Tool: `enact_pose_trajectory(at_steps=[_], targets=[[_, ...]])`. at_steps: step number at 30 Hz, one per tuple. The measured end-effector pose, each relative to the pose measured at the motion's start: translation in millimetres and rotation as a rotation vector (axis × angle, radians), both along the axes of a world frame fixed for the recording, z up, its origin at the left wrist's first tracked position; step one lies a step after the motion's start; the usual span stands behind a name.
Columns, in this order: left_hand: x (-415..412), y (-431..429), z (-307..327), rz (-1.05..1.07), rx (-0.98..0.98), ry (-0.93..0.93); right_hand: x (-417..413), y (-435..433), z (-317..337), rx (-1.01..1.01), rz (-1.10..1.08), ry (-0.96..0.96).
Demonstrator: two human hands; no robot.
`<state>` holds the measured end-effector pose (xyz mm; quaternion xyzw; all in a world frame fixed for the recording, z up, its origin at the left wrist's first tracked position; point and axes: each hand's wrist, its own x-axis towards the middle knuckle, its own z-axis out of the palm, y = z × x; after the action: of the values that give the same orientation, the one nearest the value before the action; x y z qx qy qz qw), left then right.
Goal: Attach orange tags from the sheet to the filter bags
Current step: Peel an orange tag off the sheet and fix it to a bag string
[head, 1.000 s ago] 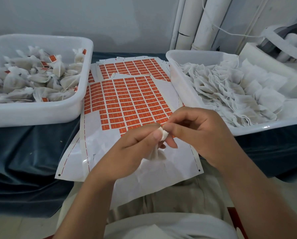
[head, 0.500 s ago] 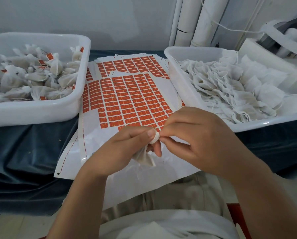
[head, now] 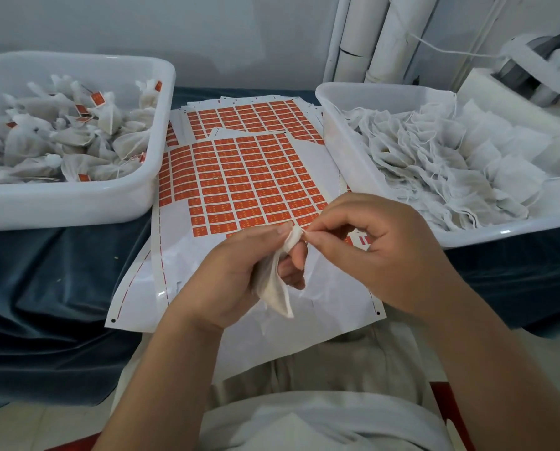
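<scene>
Over the blue cloth (head: 44,271), at the near edge of the sheet (head: 246,177), the left hand (head: 236,278) grips a filter bag (head: 273,288) and the right hand (head: 379,252) pinches its top (no tag seen there). Next, probably, one must be peeled.
</scene>
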<state>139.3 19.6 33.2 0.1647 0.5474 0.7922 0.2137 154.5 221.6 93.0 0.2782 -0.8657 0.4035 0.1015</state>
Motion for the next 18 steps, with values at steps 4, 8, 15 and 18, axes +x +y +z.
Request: enact_pose_trajectory(at_steps=[4,8,15,18], targets=[[-1,3,1,-0.148,0.176,-0.060,1,-1,-5,-0.088,-0.050,-0.153],[1,6,-1,-0.296,0.374,-0.137,2,-3,-2,-0.238,-0.029,-0.364],[5,12,1,-0.411,0.470,-0.192,-1,4,0,-0.469,0.175,-0.790],[7,14,2,-0.373,0.438,-0.173,-1,6,3,-0.471,0.197,-0.873]])
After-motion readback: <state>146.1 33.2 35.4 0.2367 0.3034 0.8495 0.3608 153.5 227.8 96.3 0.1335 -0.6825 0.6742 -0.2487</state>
